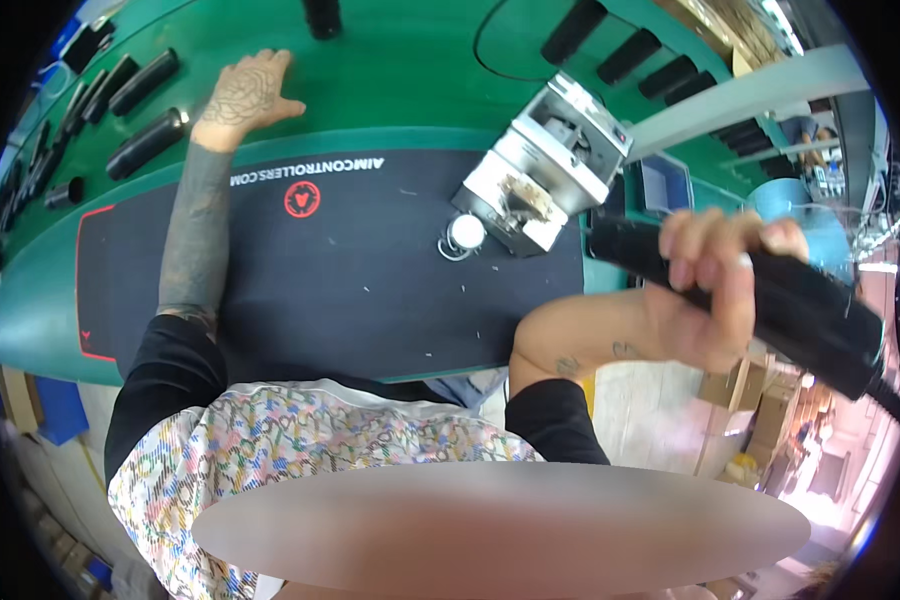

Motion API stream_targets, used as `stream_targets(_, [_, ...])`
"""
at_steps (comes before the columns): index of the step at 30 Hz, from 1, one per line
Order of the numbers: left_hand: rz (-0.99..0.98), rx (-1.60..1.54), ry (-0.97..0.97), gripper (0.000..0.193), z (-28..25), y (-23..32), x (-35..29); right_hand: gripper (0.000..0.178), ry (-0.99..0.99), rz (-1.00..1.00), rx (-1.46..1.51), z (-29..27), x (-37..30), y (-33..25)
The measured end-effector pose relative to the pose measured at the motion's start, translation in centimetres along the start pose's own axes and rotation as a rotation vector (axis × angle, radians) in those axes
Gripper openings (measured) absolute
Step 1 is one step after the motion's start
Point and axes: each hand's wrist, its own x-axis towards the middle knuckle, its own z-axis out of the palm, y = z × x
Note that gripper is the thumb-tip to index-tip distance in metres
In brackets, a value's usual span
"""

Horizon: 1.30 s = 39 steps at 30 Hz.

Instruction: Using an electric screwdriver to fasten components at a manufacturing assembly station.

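I have my right grip (pixel 715 275) wrapped firmly around a black tool (pixel 820 305), fingers curled over its middle. My left grip (pixel 245 95) is spread palm-down at the green table (pixel 390 90), thumb out to the side; I cannot tell whether it presses on the surface. Near it lie smooth black cylinders (pixel 148 145) with rounded, slightly glossy sides.

The table has a slick, evenly coloured top. Across its near side lies a dark mat (pixel 370 300), matt and flat, edged in red at the left and flecked with small pale scraps. At the mat's far right corner I see a boxy metal machine (pixel 560 160), silver-grey and hard-edged, and just beside it a small round white-topped piece (pixel 465 232) with a thin wire ring.

The tool is at my right, raised beyond the mat's right edge. It is long and thick-bodied, dark all over, with a narrower section toward the machine and a ribbed cord (pixel 885 395) at the other end. Its surface looks dull with a few soft highlights.
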Motion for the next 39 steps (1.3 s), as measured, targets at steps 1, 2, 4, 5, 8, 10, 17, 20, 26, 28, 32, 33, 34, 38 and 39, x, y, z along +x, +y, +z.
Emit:
stream_targets(1, [0.113,-0.069,0.084,0.06,0.1,0.4,0.2,0.036,0.16,0.007,-0.109,1.6,0.5,-0.1])
stream_targets(2, [0.224,-0.14,0.17,0.058,0.3,0.9,0.5,0.033,0.027,0.012,-0.392,1.0,1.2,0.2])
stream_targets(4, [0.338,-0.328,0.231,0.053,2.4,7.6,0.7,0.03,-0.196,0.037,-0.673,-2.3,1.7,-0.4])
stream_targets(5, [0.41,-0.4,0.228,0.051,2.4,9.6,1.3,0.03,-0.04,0.075,-0.674,-1.1,1.7,0.1])
stream_targets(8, [0.479,-0.582,0.264,0.044,2.7,12.7,5.5,0.034,0.071,0.208,-0.273,-1.1,2.4,-0.4])
stream_targets(10, [0.512,-0.723,0.324,0.041,4.4,16.3,10.2,0.044,0.037,0.335,0.223,-2.3,1.8,-1.9])
stream_targets(17, [0.154,-1.004,0.447,0.081,6.3,31.7,24.9,0.031,0.05,-0.058,0.151,-4.8,-0.9,-5.5])
stream_targets(20, [0.127,-0.936,0.624,0.094,7.3,32.2,30.5,0.031,0.08,-0.152,0.145,-4.1,-0.3,-5.8])
stream_targets(26, [0.075,-1.315,0.373,0.07,6.3,33.0,30.7,0.033,0.221,-0.201,0.03,-4.9,-0.7,-5.8])
stream_targets(28, [0.008,-1.662,0.25,0.061,6.4,37.0,26.3,0.029,0.254,-0.141,-0.036,-5.6,-1.7,-6.4])
stream_targets(32, [-0.068,-2.297,-0.058,0.025,9.1,23.9,18.0,0.028,0.264,-0.169,0.037,-4.9,-1.1,-5.9])
stream_targets(33, [-0.086,-2.337,-0.073,0.025,9.4,22.2,15.0,0.027,0.279,-0.192,0.03,-4.5,-1.0,-5.9])
stream_targets(34, [-0.056,-2.276,-0.018,0.029,8.4,21.4,11.3,0.027,0.276,-0.181,0.032,-4.2,-1.2,-6.0])
stream_targets(38, [0.083,-1.92,0.097,0.052,8.0,19.8,1.4,0.024,0.258,-0.162,0.031,-2.9,-0.5,-5.5])
stream_targets(39, [0.116,-1.871,0.1,0.057,7.7,20.2,-0.6,0.023,0.272,-0.152,0.016,-2.3,-0.6,-5.6])
